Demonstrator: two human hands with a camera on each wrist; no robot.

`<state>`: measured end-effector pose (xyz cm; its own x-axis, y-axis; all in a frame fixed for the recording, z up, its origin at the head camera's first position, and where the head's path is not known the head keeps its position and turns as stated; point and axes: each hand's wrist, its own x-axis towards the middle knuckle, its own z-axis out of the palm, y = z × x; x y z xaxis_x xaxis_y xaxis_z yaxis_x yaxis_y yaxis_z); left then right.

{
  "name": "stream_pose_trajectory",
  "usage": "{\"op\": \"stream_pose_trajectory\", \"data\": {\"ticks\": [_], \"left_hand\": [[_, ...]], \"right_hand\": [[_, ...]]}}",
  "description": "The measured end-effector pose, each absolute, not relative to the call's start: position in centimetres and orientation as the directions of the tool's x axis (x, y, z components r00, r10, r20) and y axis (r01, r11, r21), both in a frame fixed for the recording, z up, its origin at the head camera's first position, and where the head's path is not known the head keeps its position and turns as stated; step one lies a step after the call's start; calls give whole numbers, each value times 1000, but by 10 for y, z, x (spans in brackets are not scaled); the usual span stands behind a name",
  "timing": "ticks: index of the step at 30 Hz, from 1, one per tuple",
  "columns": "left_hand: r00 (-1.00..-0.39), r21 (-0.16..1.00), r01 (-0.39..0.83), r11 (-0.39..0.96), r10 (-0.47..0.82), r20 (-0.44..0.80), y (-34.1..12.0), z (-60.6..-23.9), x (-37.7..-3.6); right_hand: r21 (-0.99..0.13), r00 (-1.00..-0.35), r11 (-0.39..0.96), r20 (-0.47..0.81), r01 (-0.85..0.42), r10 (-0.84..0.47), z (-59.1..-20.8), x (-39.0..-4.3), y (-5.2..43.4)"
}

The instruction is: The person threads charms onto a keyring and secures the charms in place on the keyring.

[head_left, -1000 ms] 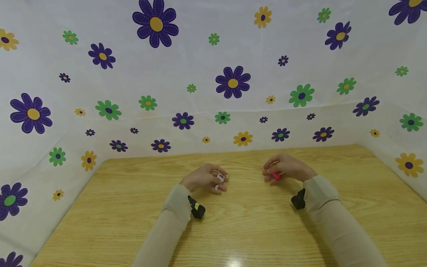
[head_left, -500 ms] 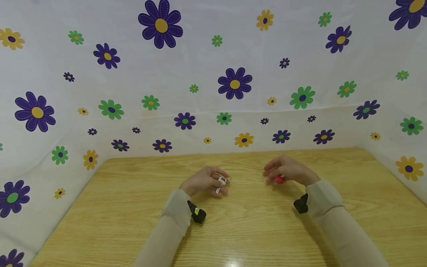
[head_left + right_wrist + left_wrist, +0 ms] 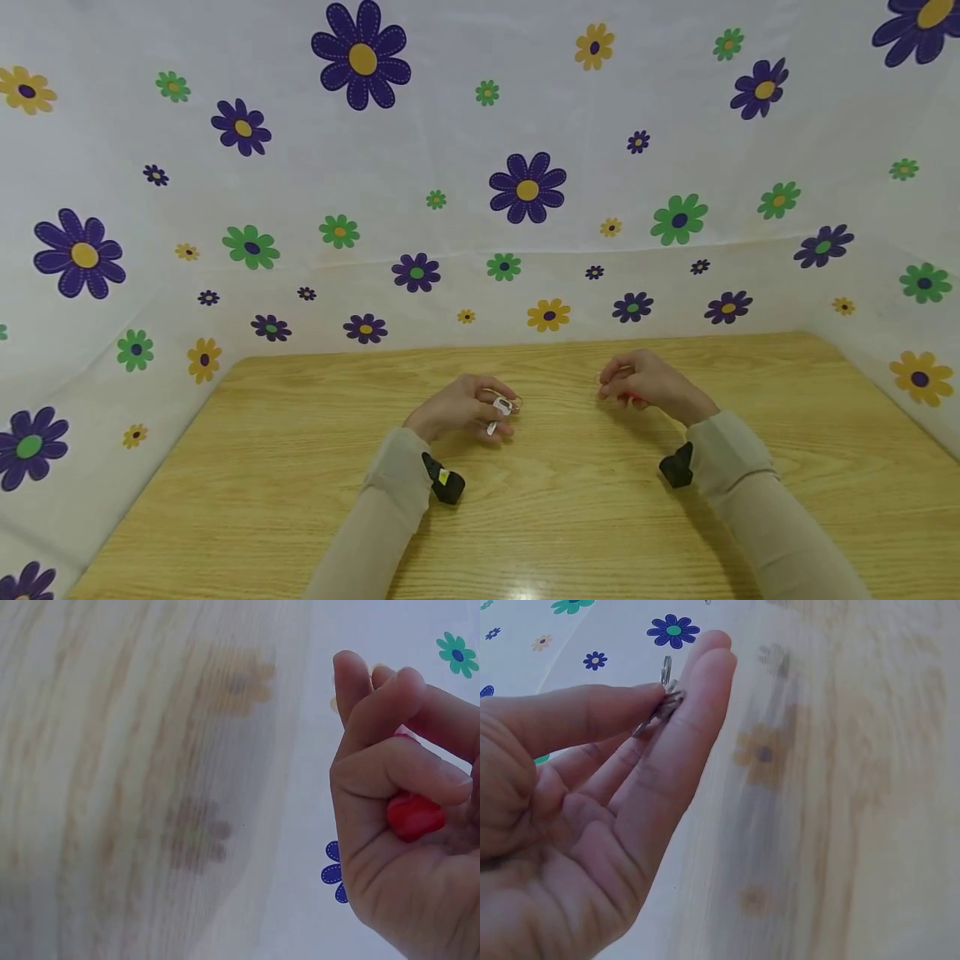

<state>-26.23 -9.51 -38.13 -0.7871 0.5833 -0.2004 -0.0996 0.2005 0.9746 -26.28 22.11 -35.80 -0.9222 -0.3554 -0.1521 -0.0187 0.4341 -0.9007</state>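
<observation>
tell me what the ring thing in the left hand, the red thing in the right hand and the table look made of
Ring pinched by the left hand: probably metal, thin, grey, slightly shiny wire loops. Red piece gripped by the right hand: likely plastic, smooth with a soft sheen, though mostly hidden. Table: wood or wood-look laminate, pale grain with a glossy glare.

Bright, even light fills the head view, and a white glare spot sits on the wooden table (image 3: 525, 533) at six o'clock, so the lamp is overhead. Soft, faint shadows lie under both sleeves. The flowered backdrop (image 3: 480, 167) bows outward toward the corners, a wide-lens curve. Left wrist view: the left hand (image 3: 592, 817) is fairly sharp, while the tabletop at three o'clock smears into blurred grain. Right wrist view: the right hand (image 3: 405, 825) is crisp at three o'clock, and the wood at nine o'clock is streaked and washed pale.
</observation>
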Motion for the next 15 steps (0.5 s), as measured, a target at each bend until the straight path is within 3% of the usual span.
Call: {"op": "stream_pose_trajectory", "data": {"ticks": [15], "left_hand": [[-776,982,-56,183,611,-158,-92,-379,-260]], "right_hand": [[-843,-951,533,-103,-71,-290,-364,-265,219]]}}
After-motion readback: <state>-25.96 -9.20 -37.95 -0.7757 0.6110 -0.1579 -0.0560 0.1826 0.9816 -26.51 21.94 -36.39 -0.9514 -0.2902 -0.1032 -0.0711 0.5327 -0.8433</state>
